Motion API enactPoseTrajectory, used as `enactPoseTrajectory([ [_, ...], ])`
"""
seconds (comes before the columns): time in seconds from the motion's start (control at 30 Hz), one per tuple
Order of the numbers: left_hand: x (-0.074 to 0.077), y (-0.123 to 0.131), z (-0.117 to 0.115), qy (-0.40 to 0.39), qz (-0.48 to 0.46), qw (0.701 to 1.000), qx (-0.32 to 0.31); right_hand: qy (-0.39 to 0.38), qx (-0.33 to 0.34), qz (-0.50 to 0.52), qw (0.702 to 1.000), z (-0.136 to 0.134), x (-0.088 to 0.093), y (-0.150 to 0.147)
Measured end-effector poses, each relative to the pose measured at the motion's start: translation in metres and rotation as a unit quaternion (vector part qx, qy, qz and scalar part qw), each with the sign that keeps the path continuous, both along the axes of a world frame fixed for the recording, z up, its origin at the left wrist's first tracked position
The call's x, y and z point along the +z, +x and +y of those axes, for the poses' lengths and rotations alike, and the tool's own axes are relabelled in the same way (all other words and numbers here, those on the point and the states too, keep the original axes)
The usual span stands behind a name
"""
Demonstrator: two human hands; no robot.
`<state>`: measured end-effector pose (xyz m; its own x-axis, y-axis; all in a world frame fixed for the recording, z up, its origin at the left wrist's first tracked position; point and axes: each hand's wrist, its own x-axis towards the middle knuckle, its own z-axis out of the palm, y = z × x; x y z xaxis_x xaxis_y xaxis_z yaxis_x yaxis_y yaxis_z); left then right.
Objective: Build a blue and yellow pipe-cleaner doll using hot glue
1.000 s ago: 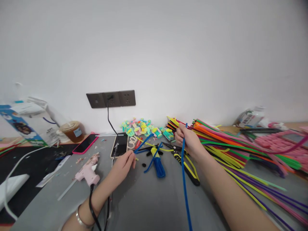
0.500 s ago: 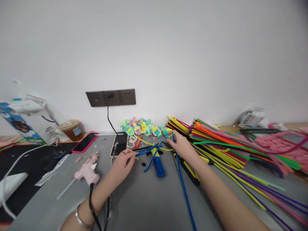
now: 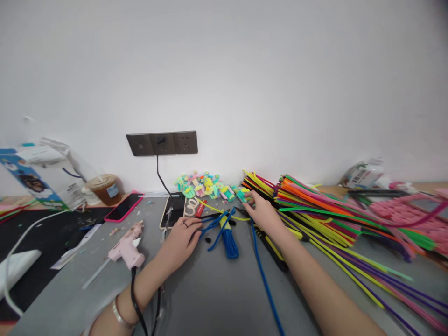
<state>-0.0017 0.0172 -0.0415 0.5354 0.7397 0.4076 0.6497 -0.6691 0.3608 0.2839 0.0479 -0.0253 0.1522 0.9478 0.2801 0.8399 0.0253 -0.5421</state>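
A blue and yellow pipe-cleaner bundle (image 3: 230,243) lies on the grey mat, with loose blue strands at its upper end. My left hand (image 3: 184,238) rests just left of those strands, fingers bent together; what they hold, if anything, is hidden. Behind the bundle's right side, my right hand (image 3: 258,209) has thumb and fingers close together near the small colourful pieces (image 3: 210,185); its grip is too small to make out. A long blue pipe cleaner (image 3: 262,275) runs from below my right hand to the front edge. Yellow-and-black pliers (image 3: 273,248) lie beside my right wrist.
Pipe cleaners in many colours (image 3: 315,205) spread over the right side. To the left are a pink glue gun (image 3: 128,249) with a black cord, a pink-edged phone (image 3: 124,207) and a drink cup (image 3: 108,190). A dark phone (image 3: 173,210) lies behind my left hand.
My left hand has flattened and lowered slightly beside the blue strands. My right hand has shifted slightly, and the upper part of the long blue pipe cleaner now hangs lower, below it.
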Motion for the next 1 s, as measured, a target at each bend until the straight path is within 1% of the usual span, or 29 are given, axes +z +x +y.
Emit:
enactPoseTrajectory([
  [0.1, 0.001, 0.001, 0.0, -0.001, -0.002, 1.0, 0.009, 0.022, -0.005, -0.019, 1.0, -0.003, 0.002, -0.004],
  [0.2, 0.006, 0.0, 0.001, 0.016, -0.035, 0.999, 0.027, 0.088, -0.008, -0.034, 0.995, -0.006, 0.007, -0.007],
  [0.27, 0.011, -0.002, 0.001, 0.038, -0.07, 0.995, 0.053, 0.125, 0.014, 0.003, 0.992, -0.007, 0.01, -0.009],
  [0.3, 0.014, -0.003, 0.001, 0.046, -0.087, 0.993, 0.071, 0.124, 0.033, 0.043, 0.991, -0.007, 0.012, -0.011],
  [0.37, 0.021, -0.004, -0.001, 0.055, -0.121, 0.986, 0.099, 0.096, 0.069, 0.13, 0.984, -0.006, 0.014, -0.014],
  [0.43, 0.026, -0.004, -0.003, 0.049, -0.157, 0.98, 0.113, 0.061, 0.089, 0.186, 0.977, -0.005, 0.014, -0.017],
  [0.57, 0.034, -0.003, -0.009, 0.02, -0.236, 0.964, 0.118, 0.041, 0.107, 0.208, 0.971, -0.005, 0.012, -0.022],
  [0.7, 0.036, -0.004, -0.011, 0.032, -0.312, 0.94, 0.137, 0.019, 0.126, 0.236, 0.963, -0.005, 0.013, -0.024],
  [0.8, 0.035, -0.005, -0.011, 0.021, -0.333, 0.936, 0.113, -0.016, 0.142, 0.268, 0.953, -0.005, 0.013, -0.026],
  [0.9, 0.032, -0.003, -0.01, -0.004, -0.315, 0.947, 0.065, -0.058, 0.149, 0.3, 0.941, -0.004, 0.011, -0.028],
  [1.0, 0.03, -0.001, -0.009, -0.017, -0.291, 0.956, 0.041, -0.095, 0.138, 0.328, 0.93, -0.002, 0.006, -0.027],
])
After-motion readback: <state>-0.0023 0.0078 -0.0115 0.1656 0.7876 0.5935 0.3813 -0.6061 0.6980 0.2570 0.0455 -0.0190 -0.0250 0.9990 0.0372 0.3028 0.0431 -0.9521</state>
